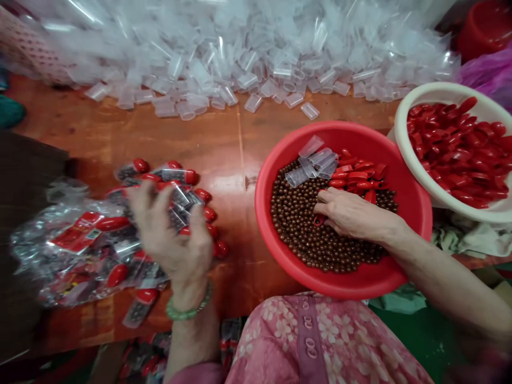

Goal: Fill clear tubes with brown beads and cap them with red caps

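Observation:
My left hand (pixel 170 234) hovers over a heap of filled clear tubes with red caps (pixel 176 184) on the wooden table, fingers spread and somewhat blurred, holding nothing I can make out. My right hand (pixel 352 216) rests inside a red basin (pixel 416 213), fingers curled on a small red scoop-like piece (pixel 319 220) among many small brown beads (pixel 300 224). A few empty clear tubes (pixel 314 162) and red caps (pixel 358 178) lie at the basin's far side.
A large pile of empty clear tubes (pixel 240 48) covers the far side of the table. A white bowl (pixel 424 101) of red caps stands at the right. Plastic packets with red labels (pixel 76 240) lie at the left. A red container (pixel 486 26) sits far right.

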`<state>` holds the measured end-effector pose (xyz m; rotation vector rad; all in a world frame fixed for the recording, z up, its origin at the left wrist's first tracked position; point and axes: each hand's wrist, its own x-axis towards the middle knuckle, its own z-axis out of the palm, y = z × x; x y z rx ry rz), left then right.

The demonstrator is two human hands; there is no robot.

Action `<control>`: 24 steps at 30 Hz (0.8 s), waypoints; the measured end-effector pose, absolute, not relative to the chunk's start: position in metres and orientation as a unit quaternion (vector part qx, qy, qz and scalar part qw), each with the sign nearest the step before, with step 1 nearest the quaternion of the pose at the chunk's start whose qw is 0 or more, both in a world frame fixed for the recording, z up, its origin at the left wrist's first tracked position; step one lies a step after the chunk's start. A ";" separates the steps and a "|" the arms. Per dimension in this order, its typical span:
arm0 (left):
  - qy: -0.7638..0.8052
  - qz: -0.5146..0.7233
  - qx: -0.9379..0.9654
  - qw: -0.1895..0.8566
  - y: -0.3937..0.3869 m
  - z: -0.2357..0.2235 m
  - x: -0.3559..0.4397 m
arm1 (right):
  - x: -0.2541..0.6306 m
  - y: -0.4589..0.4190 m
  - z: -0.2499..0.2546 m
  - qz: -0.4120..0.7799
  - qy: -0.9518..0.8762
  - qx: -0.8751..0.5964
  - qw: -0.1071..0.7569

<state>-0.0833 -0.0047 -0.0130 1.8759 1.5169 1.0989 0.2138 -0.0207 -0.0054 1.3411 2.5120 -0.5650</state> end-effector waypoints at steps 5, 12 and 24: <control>0.504 0.409 0.734 0.199 -0.015 -0.016 -0.017 | 0.198 -0.001 0.009 -0.164 0.864 0.474 0.042; 0.442 0.423 0.782 0.120 -0.020 -0.034 -0.006 | 0.172 0.043 -0.003 -0.095 0.864 0.488 0.084; 0.419 0.472 0.766 0.122 -0.017 -0.039 -0.005 | 0.155 0.020 -0.004 -0.085 0.864 0.457 0.191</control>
